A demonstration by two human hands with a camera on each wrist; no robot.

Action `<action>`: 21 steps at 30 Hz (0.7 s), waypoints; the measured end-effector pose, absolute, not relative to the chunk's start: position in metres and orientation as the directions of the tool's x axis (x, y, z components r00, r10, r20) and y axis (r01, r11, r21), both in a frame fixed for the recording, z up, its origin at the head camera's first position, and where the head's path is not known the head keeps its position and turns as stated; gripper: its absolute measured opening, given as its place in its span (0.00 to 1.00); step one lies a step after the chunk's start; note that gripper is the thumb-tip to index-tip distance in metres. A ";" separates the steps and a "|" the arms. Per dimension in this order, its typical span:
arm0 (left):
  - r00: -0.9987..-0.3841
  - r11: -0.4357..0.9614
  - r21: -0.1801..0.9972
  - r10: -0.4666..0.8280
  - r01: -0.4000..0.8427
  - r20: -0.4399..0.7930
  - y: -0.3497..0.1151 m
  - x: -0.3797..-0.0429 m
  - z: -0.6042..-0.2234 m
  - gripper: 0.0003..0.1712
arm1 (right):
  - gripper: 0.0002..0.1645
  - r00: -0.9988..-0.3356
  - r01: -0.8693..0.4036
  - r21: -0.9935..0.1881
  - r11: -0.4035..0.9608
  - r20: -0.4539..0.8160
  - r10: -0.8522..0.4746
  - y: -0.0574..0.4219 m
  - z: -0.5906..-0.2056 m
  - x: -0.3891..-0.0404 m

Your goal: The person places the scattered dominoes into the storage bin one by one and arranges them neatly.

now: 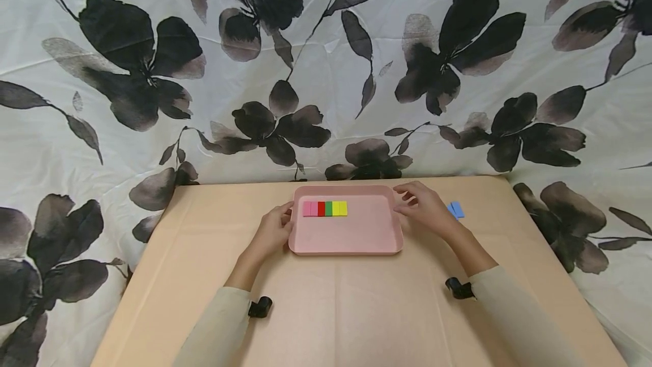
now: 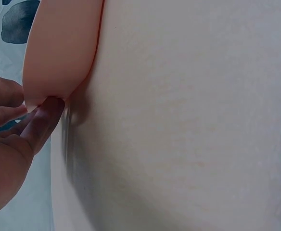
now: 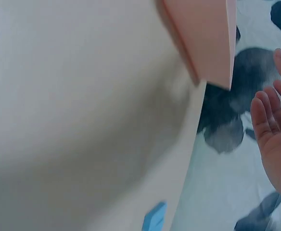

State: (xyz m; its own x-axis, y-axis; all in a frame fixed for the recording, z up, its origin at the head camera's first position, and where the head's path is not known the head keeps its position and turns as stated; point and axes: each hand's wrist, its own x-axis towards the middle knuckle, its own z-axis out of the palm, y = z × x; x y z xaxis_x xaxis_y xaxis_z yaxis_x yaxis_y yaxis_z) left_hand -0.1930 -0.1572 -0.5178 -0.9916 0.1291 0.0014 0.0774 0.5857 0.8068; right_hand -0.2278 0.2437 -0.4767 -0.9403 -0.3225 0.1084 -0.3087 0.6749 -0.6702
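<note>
A pink rectangular tray (image 1: pixel 346 237) lies near the table's far edge. In its upper left part sits a row of small coloured squares (image 1: pixel 325 209): pink, red, green and yellow. At the tray's left side, my left hand (image 1: pixel 274 230) pinches the rim; the left wrist view shows the thumb and fingers at the tray's corner (image 2: pixel 58 53). My right hand (image 1: pixel 421 207) hovers beside the tray's right end, its fingers loosely bent and holding nothing. The right wrist view shows this hand (image 3: pixel 277 130) apart from the tray (image 3: pixel 203 38).
Blue pieces (image 1: pixel 455 209) lie on the table just right of my right hand. A tan covering (image 1: pixel 305 310) spreads over the tabletop. Behind it hangs a white cloth (image 1: pixel 336 89) with dark flowers. Each wrist bears a small black camera (image 1: pixel 261 307).
</note>
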 end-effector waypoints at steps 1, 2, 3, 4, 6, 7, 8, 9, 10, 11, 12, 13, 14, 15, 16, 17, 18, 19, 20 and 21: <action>-0.992 0.583 0.809 0.127 0.075 0.000 -0.157 -0.193 -0.517 0.32 | 0.30 -0.941 -0.311 -0.664 0.680 0.117 -0.316 0.250 -0.477 -0.227; -0.992 0.583 0.809 0.126 0.074 0.000 -0.156 -0.193 -0.517 0.32 | 0.30 -0.942 -0.313 -0.659 0.683 0.126 -0.311 0.256 -0.477 -0.226; -0.992 0.582 0.810 0.124 0.072 -0.001 -0.156 -0.192 -0.516 0.32 | 0.30 -0.943 -0.315 -0.658 0.684 0.134 -0.305 0.262 -0.477 -0.225; -0.992 0.581 0.810 0.124 0.072 -0.001 -0.156 -0.192 -0.516 0.32 | 0.30 -0.943 -0.317 -0.656 0.685 0.142 -0.301 0.268 -0.478 -0.224; -0.991 0.583 0.808 0.131 0.081 0.005 -0.155 -0.193 -0.517 0.32 | 0.30 -0.943 -0.324 -0.652 0.686 0.162 -0.291 0.282 -0.480 -0.222; -0.991 0.585 0.807 0.134 0.085 0.007 -0.155 -0.193 -0.518 0.32 | 0.31 -0.943 -0.325 -0.651 0.686 0.171 -0.284 0.288 -0.481 -0.221; -0.990 0.586 0.805 0.138 0.090 0.010 -0.155 -0.193 -0.518 0.32 | 0.31 -0.944 -0.325 -0.650 0.686 0.178 -0.278 0.294 -0.483 -0.220; -0.990 0.588 0.804 0.141 0.095 0.014 -0.155 -0.193 -0.519 0.32 | 0.32 -0.944 -0.325 -0.650 0.687 0.184 -0.272 0.300 -0.484 -0.220; -0.990 0.587 0.803 0.143 0.099 0.017 -0.154 -0.194 -0.519 0.32 | 0.33 -0.945 -0.324 -0.651 0.687 0.188 -0.268 0.306 -0.486 -0.219; -0.989 0.588 0.802 0.144 0.103 0.021 -0.154 -0.194 -0.519 0.32 | 0.33 -0.946 -0.321 -0.649 0.690 0.192 -0.260 0.312 -0.487 -0.219; -0.990 0.590 0.801 0.143 0.104 0.024 -0.154 -0.194 -0.519 0.32 | 0.34 -0.948 -0.316 -0.648 0.692 0.193 -0.253 0.318 -0.489 -0.219; -0.990 0.589 0.801 0.140 0.103 0.024 -0.154 -0.194 -0.519 0.32 | 0.34 -0.950 -0.312 -0.648 0.695 0.193 -0.246 0.323 -0.490 -0.218; -0.990 0.589 0.802 0.140 0.103 0.025 -0.154 -0.194 -0.519 0.32 | 0.34 -0.952 -0.306 -0.644 0.701 0.192 -0.239 0.328 -0.491 -0.218; -0.990 0.590 0.801 0.140 0.103 0.024 -0.154 -0.194 -0.519 0.32 | 0.34 -0.954 -0.299 -0.638 0.710 0.190 -0.231 0.334 -0.492 -0.218; -0.990 0.590 0.801 0.140 0.102 0.023 -0.154 -0.194 -0.519 0.32 | 0.34 -0.956 -0.293 -0.633 0.717 0.186 -0.227 0.338 -0.493 -0.217; -0.990 0.592 0.800 0.141 0.102 0.022 -0.154 -0.194 -0.519 0.32 | 0.34 -0.958 -0.288 -0.623 0.727 0.181 -0.223 0.343 -0.495 -0.217; -0.990 0.591 0.800 0.141 0.102 0.023 -0.154 -0.194 -0.519 0.32 | 0.34 -0.958 -0.285 -0.613 0.737 0.175 -0.226 0.347 -0.496 -0.217; -0.990 0.588 0.802 0.140 0.101 0.022 -0.154 -0.193 -0.519 0.32 | 0.34 -0.960 -0.281 -0.603 0.746 0.167 -0.227 0.350 -0.497 -0.217; -0.990 0.585 0.805 0.139 0.100 0.022 -0.154 -0.193 -0.518 0.32 | 0.34 -0.961 -0.274 -0.593 0.757 0.156 -0.227 0.353 -0.498 -0.217; -0.990 0.584 0.805 0.139 0.100 0.023 -0.154 -0.193 -0.518 0.32 | 0.35 -0.964 -0.266 -0.585 0.766 0.140 -0.228 0.356 -0.499 -0.217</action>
State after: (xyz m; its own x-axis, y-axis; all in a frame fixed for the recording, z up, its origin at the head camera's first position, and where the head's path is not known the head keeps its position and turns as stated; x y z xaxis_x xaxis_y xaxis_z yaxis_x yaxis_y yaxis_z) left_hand -0.1931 -0.1541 -0.5179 -0.9901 0.1388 0.0228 0.1005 0.5844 0.8052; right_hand -0.2171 0.3558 -0.4990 -0.9636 -0.2280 0.1398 -0.2661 0.7663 -0.5848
